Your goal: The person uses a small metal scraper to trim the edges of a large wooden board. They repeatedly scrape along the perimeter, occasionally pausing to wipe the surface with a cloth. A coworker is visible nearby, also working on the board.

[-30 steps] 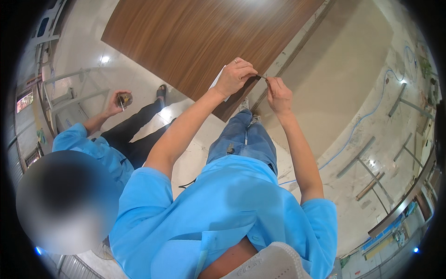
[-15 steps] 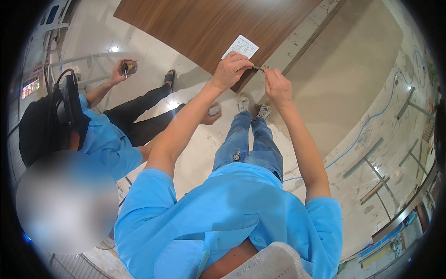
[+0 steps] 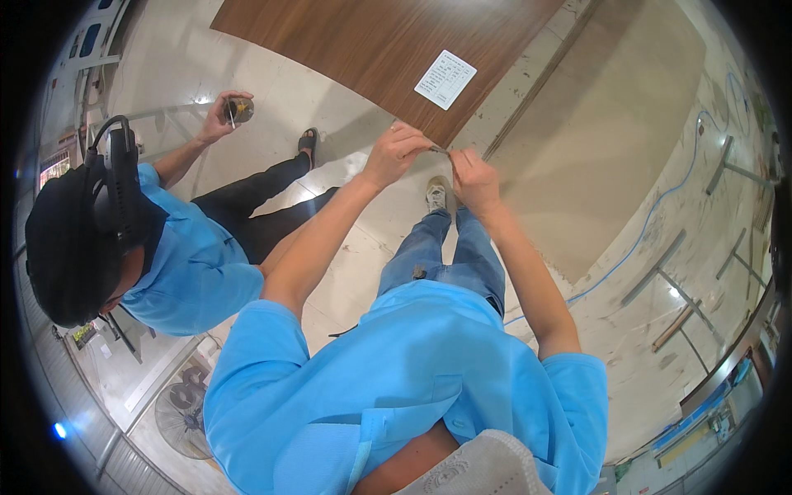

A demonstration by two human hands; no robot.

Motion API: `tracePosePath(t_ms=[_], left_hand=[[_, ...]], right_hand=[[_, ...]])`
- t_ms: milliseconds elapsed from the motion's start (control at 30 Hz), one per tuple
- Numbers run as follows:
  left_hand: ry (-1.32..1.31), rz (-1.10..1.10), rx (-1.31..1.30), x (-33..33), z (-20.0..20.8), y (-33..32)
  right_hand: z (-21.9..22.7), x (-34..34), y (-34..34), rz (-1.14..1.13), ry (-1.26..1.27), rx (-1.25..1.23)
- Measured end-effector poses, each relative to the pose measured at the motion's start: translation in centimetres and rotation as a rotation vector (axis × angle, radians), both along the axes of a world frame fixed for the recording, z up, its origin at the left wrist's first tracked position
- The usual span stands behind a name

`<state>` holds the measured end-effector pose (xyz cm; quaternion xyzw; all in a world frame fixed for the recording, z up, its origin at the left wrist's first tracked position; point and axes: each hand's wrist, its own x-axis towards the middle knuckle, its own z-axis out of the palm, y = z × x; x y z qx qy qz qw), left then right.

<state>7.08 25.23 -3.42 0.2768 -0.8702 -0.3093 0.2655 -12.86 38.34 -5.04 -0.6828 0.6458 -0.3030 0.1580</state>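
Left hand (image 3: 394, 155) and right hand (image 3: 474, 179) pinch a thin strip (image 3: 440, 150) by the board's (image 3: 363, 49) near corner, probably steadying it; white card (image 3: 445, 80) on board.

Dark strip (image 3: 440, 150), brown wood-grain panel (image 3: 363, 58)

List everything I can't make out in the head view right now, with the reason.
All in the head view:
Thin dark piece between the left hand and right hand: too small to identify, its ends covered by the hands.
Right shoe: hidden behind the right hand.
Co-worker's lower hand: hidden behind the wearer's left forearm.
Brown board: far end cut off by the upper edge.
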Motion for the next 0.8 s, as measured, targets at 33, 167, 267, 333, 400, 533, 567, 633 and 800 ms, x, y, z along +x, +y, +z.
tracePosePath(t_ms=[33,167,267,333,400,533,567,633,800], left_hand=[[-0.045,-0.038,-0.002,1.2,0.6,0.7],[-0.09,-0.017,0.034,2.4,3.3,1.8],[-0.054,0.047,-0.039,-1.8,3.2,-0.4],[-0.177,-0.008,-0.097,-6.3,2.0,-2.5],[-0.325,-0.008,-0.273,-10.5,0.8,-3.4],[-0.458,-0.018,-0.304,-17.9,-0.7,-7.2],[-0.51,-0.013,-0.286,-19.7,-1.0,-8.0],[-0.5,0.024,-0.334,-23.7,-1.3,-10.7],[-0.493,0.071,-0.328,-33.4,-1.9,-17.9]], right_hand=[[0.1,1.0,0.9,0.024,-0.023,0.033],[1.1,2.6,6.2,-0.088,-0.186,0.141],[0.6,0.1,9.2,-0.395,-0.342,0.101],[-0.5,-3.2,10.9,-0.689,-0.586,0.262],[-1.4,-7.8,13.7,-0.878,-0.779,0.302],[-4.2,-14.9,20.5,-1.322,-0.791,0.193],[-4.9,-16.2,22.6,-1.384,-0.873,0.166],[-6.7,-18.4,25.4,-1.561,-0.976,0.112],[-9.8,-23.2,25.8,-1.862,-1.222,0.019]])
